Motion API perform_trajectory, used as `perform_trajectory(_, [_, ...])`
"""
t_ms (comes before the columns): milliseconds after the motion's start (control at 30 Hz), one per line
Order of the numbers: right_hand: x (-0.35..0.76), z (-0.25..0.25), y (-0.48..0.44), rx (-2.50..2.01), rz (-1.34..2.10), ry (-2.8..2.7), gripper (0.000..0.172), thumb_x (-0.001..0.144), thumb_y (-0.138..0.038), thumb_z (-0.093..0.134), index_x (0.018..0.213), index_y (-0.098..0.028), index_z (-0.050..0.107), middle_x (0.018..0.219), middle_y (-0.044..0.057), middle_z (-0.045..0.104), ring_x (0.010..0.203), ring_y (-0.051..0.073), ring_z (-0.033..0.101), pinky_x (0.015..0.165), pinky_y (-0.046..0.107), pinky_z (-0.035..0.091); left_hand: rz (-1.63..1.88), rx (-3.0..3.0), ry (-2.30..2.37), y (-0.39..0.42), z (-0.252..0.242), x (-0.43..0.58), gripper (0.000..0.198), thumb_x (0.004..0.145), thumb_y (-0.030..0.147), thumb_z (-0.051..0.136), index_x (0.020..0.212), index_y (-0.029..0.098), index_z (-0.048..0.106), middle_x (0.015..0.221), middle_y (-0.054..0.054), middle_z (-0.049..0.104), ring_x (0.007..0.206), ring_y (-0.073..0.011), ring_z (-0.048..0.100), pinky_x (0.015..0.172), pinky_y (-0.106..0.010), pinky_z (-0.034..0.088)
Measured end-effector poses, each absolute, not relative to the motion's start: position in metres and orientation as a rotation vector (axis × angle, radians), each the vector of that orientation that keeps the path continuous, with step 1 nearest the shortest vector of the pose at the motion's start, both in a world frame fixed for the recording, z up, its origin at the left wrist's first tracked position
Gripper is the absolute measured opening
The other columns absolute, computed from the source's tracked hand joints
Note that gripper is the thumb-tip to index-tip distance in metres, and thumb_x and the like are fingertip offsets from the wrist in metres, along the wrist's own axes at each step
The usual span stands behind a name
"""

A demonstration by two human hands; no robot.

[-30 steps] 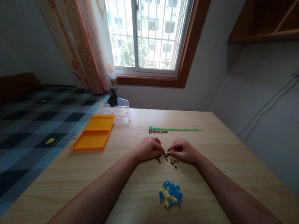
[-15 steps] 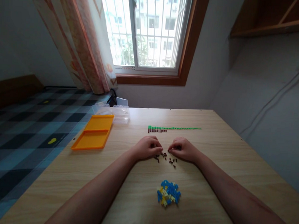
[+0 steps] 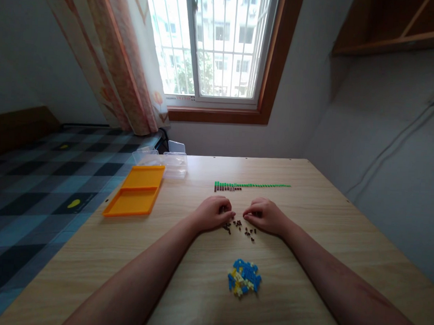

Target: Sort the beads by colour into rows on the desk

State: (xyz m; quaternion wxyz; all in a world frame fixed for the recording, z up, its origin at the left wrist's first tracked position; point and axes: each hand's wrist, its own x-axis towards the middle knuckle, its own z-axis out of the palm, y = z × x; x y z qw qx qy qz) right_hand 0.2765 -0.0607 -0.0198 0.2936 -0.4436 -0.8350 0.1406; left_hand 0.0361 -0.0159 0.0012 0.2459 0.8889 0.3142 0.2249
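My left hand [image 3: 216, 213] rests on the table, fingers curled in a pinch beside the small dark brown pieces [image 3: 238, 224]. Across a narrow gap, my right hand [image 3: 261, 215] is also pinched, fingertips pointing toward the left one. What either hand holds, if anything, is too small or hidden to name. Several brown pieces lie scattered just below both hands. Beyond the hands runs a long row of green pieces [image 3: 252, 185], with a shorter row of brown pieces [image 3: 226, 188] along its near left side. Nearer me sits a heap of blue and yellow pieces [image 3: 245, 278].
An orange two-compartment tray [image 3: 137, 189] lies at the table's left edge. Behind it stand clear plastic boxes [image 3: 175, 165]. A bed with a checked cover [image 3: 74, 174] adjoins on the left. The wooden table [image 3: 196, 287] reaches the wall below the window.
Both hands stay almost where they were, with slight finger movement. A dark bit seen at the right fingertips earlier no longer shows. The whole view has shifted slightly.
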Motion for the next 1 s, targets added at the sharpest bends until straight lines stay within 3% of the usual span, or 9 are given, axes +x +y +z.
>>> perform_trajectory(367, [0.273, -0.018, -0.064, -1.156, 0.526, -2.097, 0.006, 0.079, -0.02, 0.07, 0.077, -0.021, 0.075, 0.067, 0.001, 0.064, 0.066, 0.015, 0.057, 0.064, 0.027, 0.042, 0.628, 2.403, 0.802, -0.019, 0.006, 0.035, 0.005, 0.079, 0.02, 0.067, 0.08, 0.017, 0.07, 0.076, -0.002, 0.061, 0.072, -0.0145, 0.055, 0.066, -0.024, 0.043])
perform_trajectory(700, [0.279, -0.025, -0.054, -1.326, 0.359, -2.031, 0.009, 0.082, -0.026, 0.068, 0.078, -0.022, 0.076, 0.07, 0.003, 0.068, 0.072, 0.018, 0.058, 0.07, 0.031, 0.043, 0.569, 2.382, 0.634, -0.026, 0.004, 0.039, 0.04, 0.071, 0.0, 0.056, 0.09, 0.025, 0.08, 0.084, -0.001, 0.061, 0.077, -0.0137, 0.058, 0.076, -0.025, 0.048])
perform_trajectory(1000, [0.276, -0.02, -0.061, -1.135, 0.359, -2.07, 0.016, 0.083, -0.017, 0.063, 0.086, -0.021, 0.078, 0.079, 0.006, 0.07, 0.078, 0.019, 0.061, 0.076, 0.032, 0.045, 0.56, 2.437, 0.659, -0.025, 0.005, 0.039, 0.039, 0.071, 0.001, 0.057, 0.09, 0.026, 0.081, 0.089, -0.002, 0.061, 0.079, -0.0139, 0.058, 0.079, -0.026, 0.049])
